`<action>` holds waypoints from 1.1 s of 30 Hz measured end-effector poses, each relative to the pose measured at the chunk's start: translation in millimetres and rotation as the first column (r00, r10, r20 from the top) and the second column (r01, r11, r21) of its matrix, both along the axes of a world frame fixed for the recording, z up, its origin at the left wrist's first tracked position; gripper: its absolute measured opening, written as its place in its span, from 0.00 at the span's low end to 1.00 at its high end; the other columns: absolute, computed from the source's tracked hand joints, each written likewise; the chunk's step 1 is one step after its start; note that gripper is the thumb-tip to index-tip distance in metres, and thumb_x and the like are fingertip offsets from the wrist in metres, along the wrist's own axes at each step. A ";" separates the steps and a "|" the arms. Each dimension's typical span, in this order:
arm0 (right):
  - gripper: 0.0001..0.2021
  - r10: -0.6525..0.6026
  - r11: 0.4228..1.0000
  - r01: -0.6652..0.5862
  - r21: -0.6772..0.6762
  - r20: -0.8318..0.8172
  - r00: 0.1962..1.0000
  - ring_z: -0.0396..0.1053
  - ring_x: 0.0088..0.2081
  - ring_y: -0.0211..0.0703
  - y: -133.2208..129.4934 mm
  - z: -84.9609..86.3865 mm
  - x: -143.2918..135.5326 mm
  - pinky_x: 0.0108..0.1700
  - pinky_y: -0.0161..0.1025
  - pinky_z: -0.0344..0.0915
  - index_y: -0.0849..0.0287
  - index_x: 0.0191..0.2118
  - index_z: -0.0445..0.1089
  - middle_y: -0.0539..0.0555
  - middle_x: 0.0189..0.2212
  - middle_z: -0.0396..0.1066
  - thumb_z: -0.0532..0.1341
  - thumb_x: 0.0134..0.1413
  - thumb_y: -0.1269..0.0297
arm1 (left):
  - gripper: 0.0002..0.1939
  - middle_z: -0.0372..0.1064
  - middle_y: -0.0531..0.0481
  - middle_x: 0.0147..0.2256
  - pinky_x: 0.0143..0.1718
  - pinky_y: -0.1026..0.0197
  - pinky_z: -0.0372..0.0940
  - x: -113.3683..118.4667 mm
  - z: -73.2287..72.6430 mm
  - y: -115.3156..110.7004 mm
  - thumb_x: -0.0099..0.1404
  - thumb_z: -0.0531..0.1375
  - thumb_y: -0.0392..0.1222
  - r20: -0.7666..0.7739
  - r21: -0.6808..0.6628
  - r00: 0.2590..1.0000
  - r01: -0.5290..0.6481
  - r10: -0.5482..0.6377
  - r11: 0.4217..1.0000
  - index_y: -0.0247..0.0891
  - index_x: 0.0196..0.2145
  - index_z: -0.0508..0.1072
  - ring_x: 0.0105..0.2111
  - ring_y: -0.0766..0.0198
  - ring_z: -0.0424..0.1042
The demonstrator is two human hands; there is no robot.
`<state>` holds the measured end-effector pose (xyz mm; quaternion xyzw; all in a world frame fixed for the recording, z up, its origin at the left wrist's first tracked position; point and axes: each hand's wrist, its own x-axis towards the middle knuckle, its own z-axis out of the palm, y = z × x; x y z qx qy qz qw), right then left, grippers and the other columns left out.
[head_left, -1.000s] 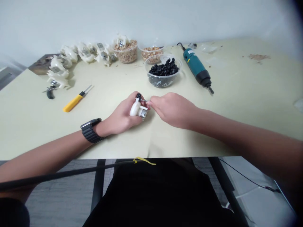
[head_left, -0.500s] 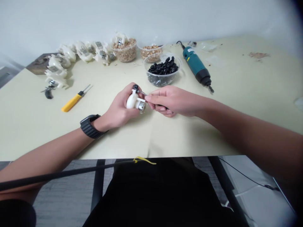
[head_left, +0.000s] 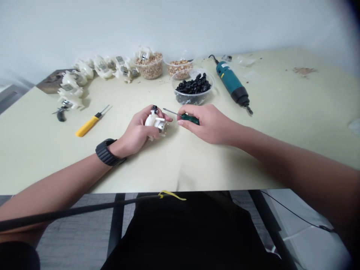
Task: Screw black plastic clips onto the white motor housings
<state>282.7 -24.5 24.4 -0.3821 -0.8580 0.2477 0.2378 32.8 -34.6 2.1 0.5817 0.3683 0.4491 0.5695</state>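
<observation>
A white plastic assembly (head_left: 152, 120) with a silver motor-like part and a small black piece (head_left: 154, 109) on its top is held in my left hand (head_left: 137, 132). My right hand (head_left: 209, 123) is closed around the green handle of a screwdriver (head_left: 190, 119). The screwdriver's thin metal shaft points left, its tip apart from the black piece. A clear bowl of black parts (head_left: 194, 85) stands just beyond my right hand.
Several white assemblies (head_left: 102, 67) line the back left. A yellow-handled tool (head_left: 88, 126) lies left. Two tubs of tan pieces (head_left: 150, 67) stand at the back. A teal power tool (head_left: 231, 81) lies right. A dark cable with a yellow tie (head_left: 140, 200) crosses the front.
The screwdriver's tip has come away from the black piece, and its green handle now shows. My left hand has moved slightly left with the white assembly. The view has shifted a little.
</observation>
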 end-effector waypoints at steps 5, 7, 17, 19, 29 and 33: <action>0.15 -0.009 0.996 0.003 0.092 0.058 0.998 0.63 0.33 0.42 0.6 -3.8 -2.2 0.38 0.40 0.52 0.61 0.46 0.74 0.53 0.32 0.73 0.57 0.76 0.54 | 0.22 0.78 0.49 0.36 0.39 0.57 0.67 -0.1 0.2 0.9 0.38 0.61 0.27 0.083 -0.094 0.995 -0.048 0.056 0.994 0.38 0.35 0.73 0.42 0.56 0.76; 0.14 0.014 0.986 -0.022 0.168 0.053 0.999 0.63 0.32 0.41 1.2 -6.9 -3.6 0.38 0.40 0.52 0.60 0.46 0.74 0.53 0.32 0.73 0.58 0.75 0.55 | 0.22 0.77 0.49 0.36 0.39 0.58 0.66 1.0 1.9 0.0 0.38 0.60 0.27 0.087 -0.119 0.995 -0.045 0.055 0.992 0.38 0.35 0.74 0.41 0.57 0.76; 0.15 -0.012 0.973 -0.013 0.230 0.106 0.994 0.59 0.33 0.42 3.1 -12.1 -4.4 0.37 0.40 0.50 0.60 0.47 0.73 0.55 0.34 0.73 0.55 0.77 0.55 | 0.22 0.74 0.49 0.35 0.41 0.55 0.69 2.3 2.7 -0.9 0.38 0.60 0.29 0.092 -0.113 0.996 0.001 0.010 0.994 0.38 0.35 0.75 0.42 0.56 0.76; 0.15 -0.018 0.973 -0.009 0.230 0.114 0.993 0.59 0.33 0.42 2.9 -12.4 -5.1 0.37 0.40 0.49 0.60 0.47 0.73 0.55 0.34 0.73 0.55 0.77 0.55 | 0.22 0.74 0.49 0.35 0.40 0.56 0.68 1.5 2.1 -0.2 0.38 0.59 0.29 0.086 -0.115 0.996 0.007 0.003 0.993 0.38 0.35 0.74 0.42 0.56 0.76; 0.20 -0.067 0.987 0.039 0.157 0.176 0.982 0.58 0.31 0.42 -2.7 -2.7 -9.0 0.36 0.41 0.47 0.59 0.42 0.73 0.54 0.30 0.69 0.53 0.78 0.49 | 0.22 0.74 0.49 0.35 0.34 0.59 0.62 1.5 1.0 -1.0 0.37 0.60 0.27 0.055 -0.103 0.998 0.003 0.002 0.995 0.38 0.34 0.74 0.38 0.59 0.71; 0.18 -0.073 0.990 0.047 0.131 0.203 0.976 0.58 0.31 0.42 -5.5 2.8 -10.8 0.35 0.41 0.47 0.59 0.45 0.72 0.54 0.31 0.70 0.54 0.78 0.51 | 0.23 0.75 0.50 0.36 0.32 0.61 0.62 0.0 1.8 -2.5 0.38 0.62 0.26 0.007 -0.107 1.000 0.011 -0.010 0.994 0.38 0.35 0.74 0.36 0.61 0.70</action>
